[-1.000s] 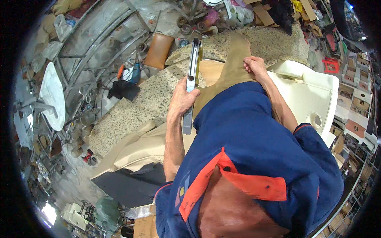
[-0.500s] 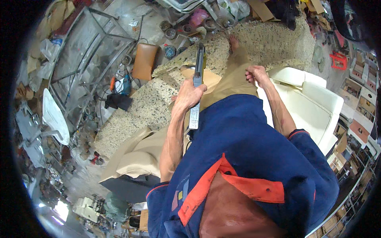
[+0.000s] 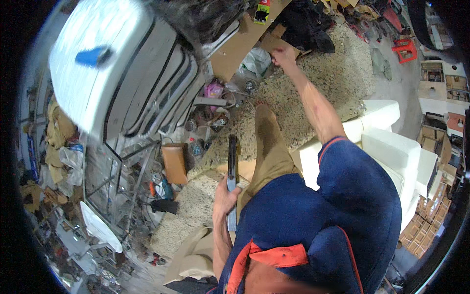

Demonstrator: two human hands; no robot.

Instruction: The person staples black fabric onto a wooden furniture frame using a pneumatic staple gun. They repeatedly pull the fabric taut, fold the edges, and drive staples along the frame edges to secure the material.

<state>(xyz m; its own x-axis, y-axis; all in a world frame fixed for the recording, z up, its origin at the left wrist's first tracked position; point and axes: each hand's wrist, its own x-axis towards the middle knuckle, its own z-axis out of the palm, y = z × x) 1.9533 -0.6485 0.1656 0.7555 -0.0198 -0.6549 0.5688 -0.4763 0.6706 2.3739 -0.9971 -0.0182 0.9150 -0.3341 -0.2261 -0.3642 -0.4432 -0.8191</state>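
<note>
My left hand is closed around a long, narrow grey bar with a dark channelled end, held lengthwise beside my left thigh. My right arm stretches far forward. At its end my right hand has curled fingers, beside a white plastic bag and over the edge of a brown cardboard sheet. Whatever its fingers may hold is too small to make out. Speckled foam padding lies under and around my outstretched leg.
White panels stand stacked at the far left, a blue thing on the front one. Near them are a metal frame, a brown cushion and a blue power tool. White upholstered seating is at my right. A red plastic piece lies far right.
My right hand has moved from near my knee, forward to the plastic bag and cardboard. My left hand keeps its hold on the grey bar. The view has shifted, bringing the stacked panels in.
</note>
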